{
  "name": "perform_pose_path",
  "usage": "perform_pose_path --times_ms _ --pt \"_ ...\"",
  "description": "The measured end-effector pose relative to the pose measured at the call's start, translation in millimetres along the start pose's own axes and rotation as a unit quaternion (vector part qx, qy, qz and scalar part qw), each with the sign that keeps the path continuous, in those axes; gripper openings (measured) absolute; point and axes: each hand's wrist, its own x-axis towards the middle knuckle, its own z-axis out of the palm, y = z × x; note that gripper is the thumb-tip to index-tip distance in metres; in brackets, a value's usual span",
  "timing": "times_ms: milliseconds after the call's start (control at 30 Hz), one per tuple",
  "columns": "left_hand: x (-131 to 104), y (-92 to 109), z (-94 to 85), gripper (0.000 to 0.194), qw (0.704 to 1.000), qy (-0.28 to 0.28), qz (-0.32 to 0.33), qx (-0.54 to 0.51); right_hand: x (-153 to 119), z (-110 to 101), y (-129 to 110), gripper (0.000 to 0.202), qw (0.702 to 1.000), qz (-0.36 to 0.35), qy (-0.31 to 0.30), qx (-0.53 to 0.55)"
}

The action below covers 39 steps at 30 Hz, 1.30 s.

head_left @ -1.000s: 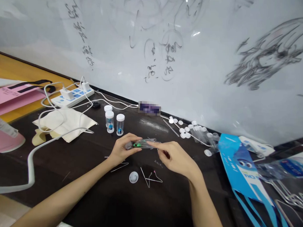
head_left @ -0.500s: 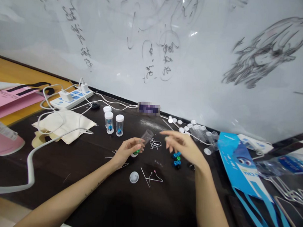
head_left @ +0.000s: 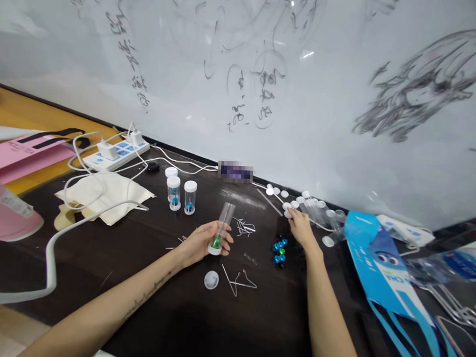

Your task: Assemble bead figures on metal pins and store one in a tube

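My left hand [head_left: 205, 242] is wrapped round a clear tube [head_left: 226, 215], held nearly upright, with a white base and a green piece inside near the bottom. My right hand [head_left: 300, 225] reaches to the white round caps [head_left: 295, 204] near the board, fingertips pressed together on one cap. Below it lie several blue, green and black pieces [head_left: 279, 252]. Bent metal wires [head_left: 244, 228] lie right of the tube, and more wires [head_left: 236, 283] lie nearer me. A white disc [head_left: 211, 279] rests below my left hand. Capped tubes [head_left: 189, 197] with blue pieces stand at the left.
Empty clear tubes [head_left: 315, 210] lie by the caps. At the right are a blue bag [head_left: 370, 245] and plastic packaging [head_left: 434, 266]. At the left are a cream cloth [head_left: 108, 195], a power strip [head_left: 119, 156], white cables and a pink bag [head_left: 36, 153]. A whiteboard [head_left: 178, 103] stands behind.
My right hand has moved away from the tube, up and right to the caps, and its fingers have closed. The tube in my left hand has turned more upright.
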Motion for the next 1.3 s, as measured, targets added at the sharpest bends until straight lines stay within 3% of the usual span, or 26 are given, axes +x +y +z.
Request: perform_pose_path --times_ms 300,533,700,867,1033,1300 --pt "-0.2 -4.3 0.0 0.028 1.000 -0.009 -0.001 0.021 -7.5 8.5 4.1 0.029 0.999 0.029 -0.017 -0.033" --pt "0.4 -5.2 0.8 0.031 0.998 0.019 0.011 0.066 -5.4 -13.8 -14.8 0.029 0.994 0.070 -0.072 0.033" --pt "1.7 -5.9 -0.1 0.029 0.994 0.054 0.036 0.090 3.5 -63.9 -54.1 0.026 0.979 0.036 -0.117 0.164" --pt "1.4 -5.4 1.4 0.029 0.991 0.075 0.046 0.102 -4.7 -102.9 -126.1 0.031 0.917 -0.078 -0.177 0.348" --pt "0.6 -6.2 4.1 0.028 0.989 0.074 0.047 0.116 -16.4 -107.4 -167.1 0.030 0.875 -0.111 -0.188 0.431" --pt "-0.2 -7.7 5.0 0.025 0.988 0.064 0.049 0.131 -19.4 -106.9 -170.8 0.029 0.871 -0.126 -0.191 0.434"
